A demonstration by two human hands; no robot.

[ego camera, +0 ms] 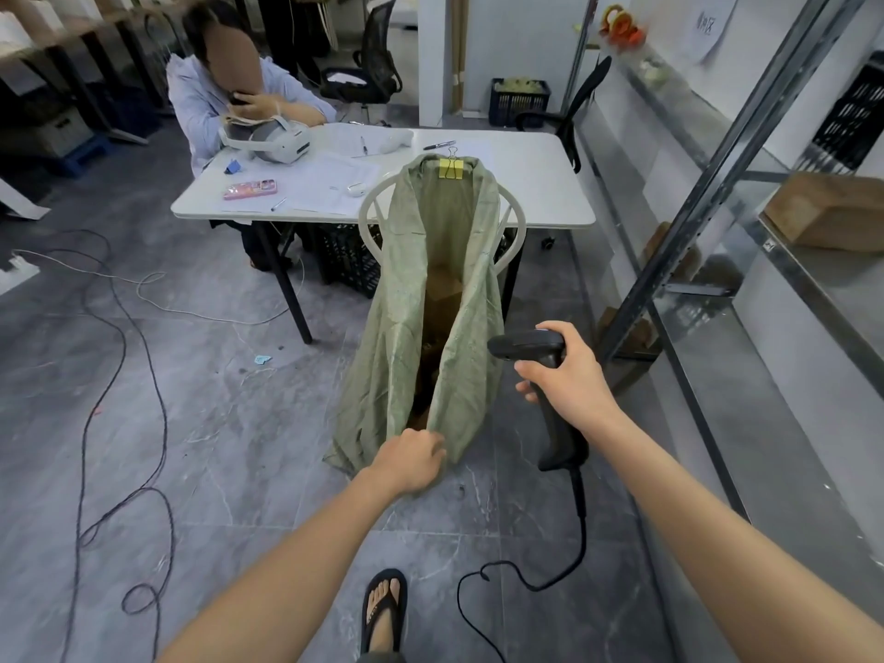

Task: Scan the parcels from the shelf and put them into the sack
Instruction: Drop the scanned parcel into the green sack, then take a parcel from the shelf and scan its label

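The left hand (pixel 415 459) pinches the lower rim of the green sack (pixel 430 299), while the right hand (pixel 567 375) grips a black corded scanner (pixel 531 349) beside it.

The only writing that shows is on a white paper sheet (pixel 711 28) taped to the wall up at the far right, above the top level of the grey metal shelf rack (pixel 746 150); it carries a few large dark handwritten characters, blurred and partly cut by the rack's slanted post, so they cannot be read for certain. The loose white paper forms (pixel 330 179) lying on the white worktop (pixel 535 184), well to the left of that rack, bear faint print that is too small to make out.
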